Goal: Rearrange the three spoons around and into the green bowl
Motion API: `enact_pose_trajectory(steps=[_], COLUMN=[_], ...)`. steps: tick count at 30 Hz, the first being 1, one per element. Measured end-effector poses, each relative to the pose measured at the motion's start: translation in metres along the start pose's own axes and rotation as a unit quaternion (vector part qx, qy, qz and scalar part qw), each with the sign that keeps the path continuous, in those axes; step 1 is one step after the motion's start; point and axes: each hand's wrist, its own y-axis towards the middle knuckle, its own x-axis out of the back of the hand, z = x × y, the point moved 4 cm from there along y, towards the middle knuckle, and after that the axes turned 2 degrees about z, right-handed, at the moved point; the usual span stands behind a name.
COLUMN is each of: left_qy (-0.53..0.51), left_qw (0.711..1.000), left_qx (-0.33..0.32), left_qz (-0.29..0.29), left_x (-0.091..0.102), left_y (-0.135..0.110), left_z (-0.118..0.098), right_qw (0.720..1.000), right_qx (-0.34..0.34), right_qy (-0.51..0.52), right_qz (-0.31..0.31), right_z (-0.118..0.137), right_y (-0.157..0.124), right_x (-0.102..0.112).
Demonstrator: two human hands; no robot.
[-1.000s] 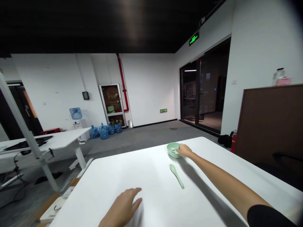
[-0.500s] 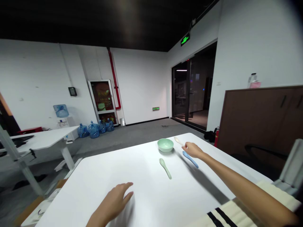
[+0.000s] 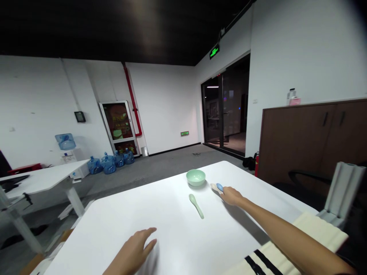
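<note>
Beside far corner of worktop (image 3: pixel 120 225), cream spoon (image 3: pixel 213 186) and blue spoon (image 3: pixel 219 187) sit at fingertips of right hand (image 3: pixel 231 196), lower parts hidden by fingers; fingers curled, actual grip cannot be confirmed. Pale green spoon (image 3: pixel 196 205) lies apart, pale green bowl (image 3: pixel 195 177) just behind it, both untouched. Left hand (image 3: pixel 132 244) open, fingers spread, holding nothing. Brown cabinet (image 3: pixel 295 141) beyond, right.
</note>
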Motion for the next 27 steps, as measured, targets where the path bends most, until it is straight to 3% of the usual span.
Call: enact_pose_trajectory(steps=[27], left_qy=[0.010], left_qw=[1.000], left_qx=[0.002], left_qz=[0.006], left_x=[-0.0021], left_y=[0.0003], left_z=[0.0033], right_qw=[0.999], right_qx=[-0.023], right_qy=[-0.016], right_qz=[0.015], right_z=[-0.0027], right_y=[-0.0021], right_x=[-0.0092])
